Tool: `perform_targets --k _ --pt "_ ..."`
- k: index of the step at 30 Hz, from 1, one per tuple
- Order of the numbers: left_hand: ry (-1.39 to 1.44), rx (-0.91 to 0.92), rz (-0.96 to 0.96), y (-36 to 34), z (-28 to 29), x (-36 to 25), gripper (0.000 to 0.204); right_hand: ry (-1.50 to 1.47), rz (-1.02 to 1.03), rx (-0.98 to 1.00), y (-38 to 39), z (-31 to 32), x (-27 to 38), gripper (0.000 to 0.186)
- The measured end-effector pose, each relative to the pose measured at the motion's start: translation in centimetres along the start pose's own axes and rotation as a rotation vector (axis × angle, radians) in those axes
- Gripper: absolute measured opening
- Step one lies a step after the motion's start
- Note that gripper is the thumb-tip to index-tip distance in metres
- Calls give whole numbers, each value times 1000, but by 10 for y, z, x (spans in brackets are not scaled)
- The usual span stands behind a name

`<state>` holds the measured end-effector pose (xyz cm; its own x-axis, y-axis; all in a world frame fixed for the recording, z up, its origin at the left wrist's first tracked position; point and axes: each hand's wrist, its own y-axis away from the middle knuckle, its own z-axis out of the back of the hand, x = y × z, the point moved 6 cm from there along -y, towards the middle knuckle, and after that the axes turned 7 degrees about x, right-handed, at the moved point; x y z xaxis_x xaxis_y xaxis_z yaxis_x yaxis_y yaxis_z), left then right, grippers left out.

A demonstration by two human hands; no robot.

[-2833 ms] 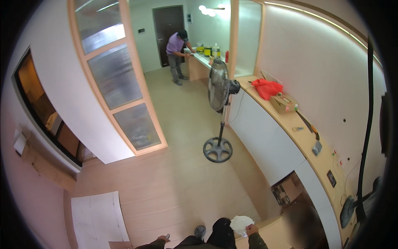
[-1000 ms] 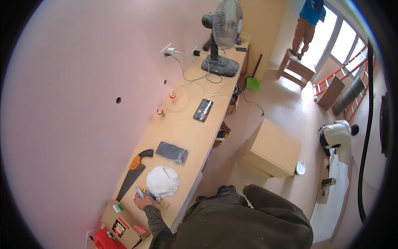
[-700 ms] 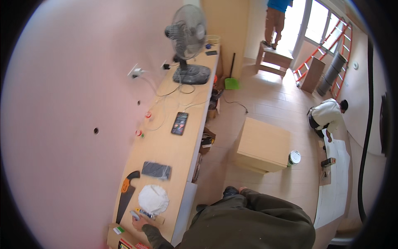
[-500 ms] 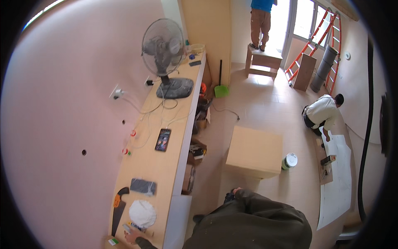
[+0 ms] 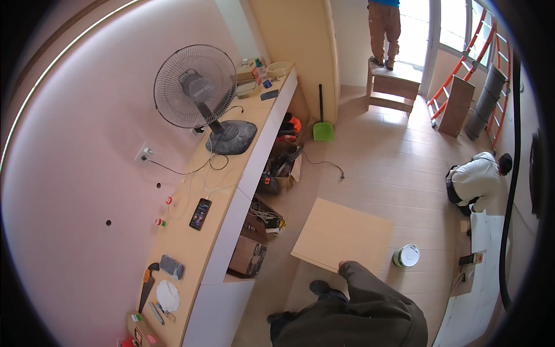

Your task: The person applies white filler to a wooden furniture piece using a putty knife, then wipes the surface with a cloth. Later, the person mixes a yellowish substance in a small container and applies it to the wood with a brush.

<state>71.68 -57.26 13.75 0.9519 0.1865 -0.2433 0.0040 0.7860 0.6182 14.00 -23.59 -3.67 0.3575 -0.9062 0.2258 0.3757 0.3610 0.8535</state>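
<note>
My right hand (image 5: 343,265) shows only as a sliver beyond my dark sleeve (image 5: 376,292). It is at the near edge of a pale wooden board (image 5: 347,231), seemingly touching it; the fingers are too hidden to tell their grip. Layered edges show along the board's near left side. My left hand is out of view. On the long counter (image 5: 193,254) at left lie a handsaw (image 5: 148,286), a grey wrapped block (image 5: 171,266), a round white item (image 5: 168,296) and a slim metal tool (image 5: 156,313).
A lidded tub (image 5: 406,255) stands right of the board. A fan (image 5: 199,92) and a phone (image 5: 200,214) with cables are on the counter; boxes (image 5: 248,254) sit beneath. One person (image 5: 477,179) crouches by white sheets (image 5: 480,289); another (image 5: 384,29) stands on a wooden bench (image 5: 396,87) near an orange ladder (image 5: 462,69).
My left hand has left the counter by the slim tool and gone out of view. My right hand is now at the board's edge. The view has shifted and turned.
</note>
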Motion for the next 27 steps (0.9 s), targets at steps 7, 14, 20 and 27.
perform_targets --k 7,14,20,27 --pt "273 116 143 93 -64 86 38 145 -37 75 14 22 -32 49" --pt "857 -213 -170 182 -152 141 51 741 247 55 -9 -26 67 45" --pt "983 -231 400 429 -340 200 47 901 827 -10 72 -131 170 23" --pt "245 590 614 718 -640 196 37 1589 994 329 143 -277 131 42"
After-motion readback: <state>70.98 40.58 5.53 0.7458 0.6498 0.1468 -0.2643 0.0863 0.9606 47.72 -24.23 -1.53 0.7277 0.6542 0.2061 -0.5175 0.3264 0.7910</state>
